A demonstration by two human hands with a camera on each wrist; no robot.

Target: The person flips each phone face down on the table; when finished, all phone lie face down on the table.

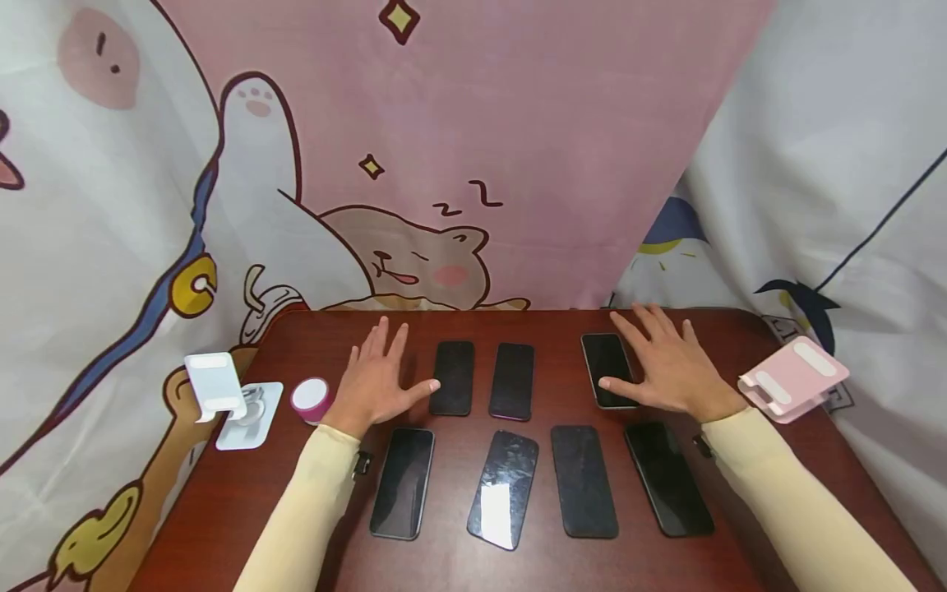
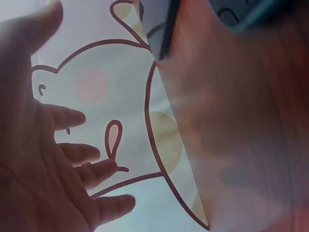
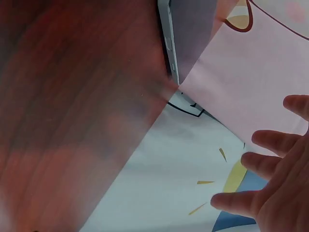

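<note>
My left hand (image 1: 377,381) has its fingers spread over the table's left half, thumb tip by the edge of a dark phone (image 1: 452,378). My right hand (image 1: 669,370) spreads its fingers above another phone (image 1: 608,362), partly covering it; whether it touches cannot be told. Between the hands lies a further dark phone (image 1: 512,381). Several more phones lie in a nearer row, among them a black one (image 1: 402,483), a shiny one reflecting light (image 1: 504,485) and a black one by the right sleeve (image 1: 668,478). In the wrist views both the left hand (image 2: 48,159) and right hand (image 3: 285,179) hold nothing.
On the left stand a white folding phone stand (image 1: 250,419) and a round pink-and-white container (image 1: 311,398). A pink phone stand (image 1: 795,378) is at the right edge. Cartoon-printed cloth (image 1: 562,164) hangs behind and beside the reddish-brown table (image 1: 214,510).
</note>
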